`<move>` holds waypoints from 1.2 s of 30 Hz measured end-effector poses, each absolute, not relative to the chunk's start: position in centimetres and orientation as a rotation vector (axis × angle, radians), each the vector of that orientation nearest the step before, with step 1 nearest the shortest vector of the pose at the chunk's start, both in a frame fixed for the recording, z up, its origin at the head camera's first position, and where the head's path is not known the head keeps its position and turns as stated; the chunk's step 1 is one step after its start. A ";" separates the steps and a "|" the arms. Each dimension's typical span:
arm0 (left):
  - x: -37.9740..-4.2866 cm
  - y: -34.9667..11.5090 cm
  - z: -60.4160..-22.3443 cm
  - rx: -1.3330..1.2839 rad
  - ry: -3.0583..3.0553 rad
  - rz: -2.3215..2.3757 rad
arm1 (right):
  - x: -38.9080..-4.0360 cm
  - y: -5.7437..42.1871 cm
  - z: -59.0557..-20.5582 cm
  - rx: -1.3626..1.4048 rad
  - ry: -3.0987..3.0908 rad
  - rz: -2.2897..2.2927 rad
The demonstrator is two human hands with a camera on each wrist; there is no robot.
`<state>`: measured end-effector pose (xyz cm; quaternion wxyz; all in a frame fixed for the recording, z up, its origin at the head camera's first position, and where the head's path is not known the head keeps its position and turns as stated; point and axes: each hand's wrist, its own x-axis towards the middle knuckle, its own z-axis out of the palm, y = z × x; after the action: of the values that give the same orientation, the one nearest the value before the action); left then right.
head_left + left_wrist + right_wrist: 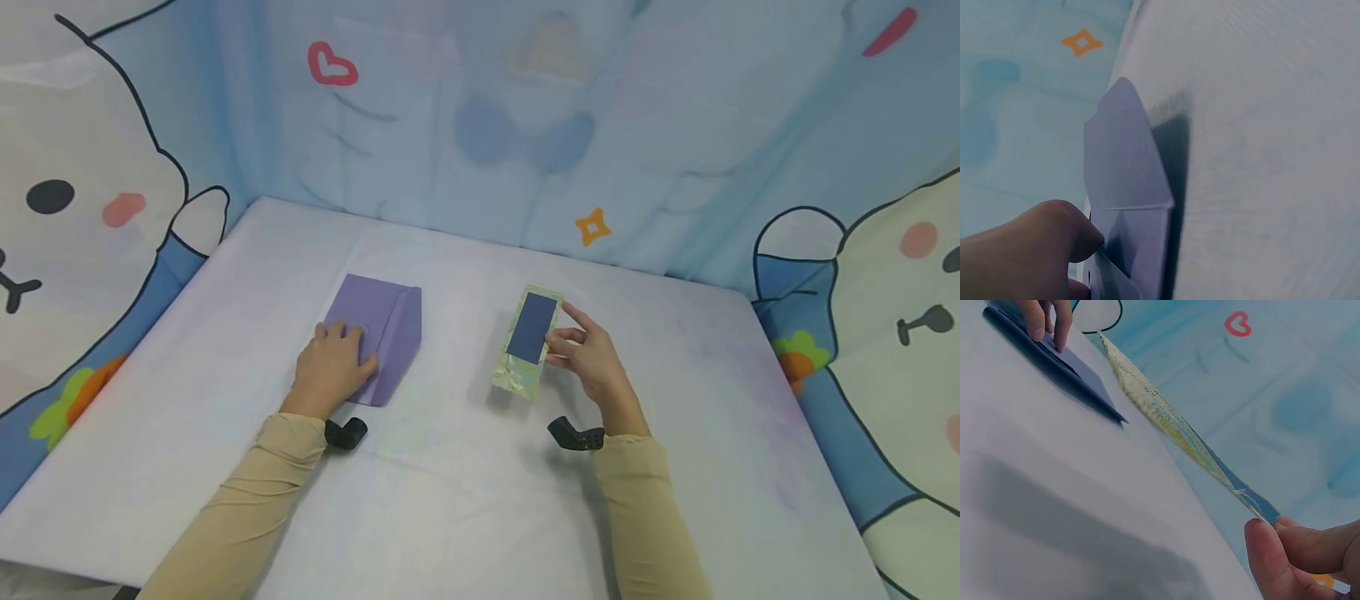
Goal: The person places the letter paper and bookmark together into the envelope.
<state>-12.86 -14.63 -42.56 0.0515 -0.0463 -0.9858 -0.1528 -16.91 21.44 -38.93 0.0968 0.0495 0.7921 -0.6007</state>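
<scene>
On the left of the table lies a purple envelope (397,342), its flap (1124,150) folded out toward the right. My left hand (330,367) holds the envelope, fingers over its front and the thumb (1082,234) at the edge of its mouth. That edge stands slightly raised beside the thumb in the left wrist view. My right hand (592,354) pinches the right edge of a narrow pale green patterned card (517,375) with a dark blue panel (533,327). Seen edge-on in the right wrist view, the card is tilted above the table, its shadow below it.
A white cloth covers the table (450,500). Behind and at both sides hangs a light blue printed curtain (420,150) with cartoon figures. A black wrist camera (347,433) sits on the left wrist, another black camera (575,434) on the right.
</scene>
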 end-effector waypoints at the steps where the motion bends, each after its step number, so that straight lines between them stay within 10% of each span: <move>1: -12.9 -14.6 -42.5 -0.140 -3.001 -0.464 | -16.9 21.3 -38.9 0.137 2.344 -1.776; 36: -13.0 -14.7 -42.6 -0.134 -3.002 -0.449 | -17.7 16.1 -37.1 0.210 2.288 -1.959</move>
<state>-12.97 -14.68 -42.63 0.0514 -0.0441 -0.9867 -0.1476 -17.71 16.11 -37.08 0.0612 0.0696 0.7563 -0.6476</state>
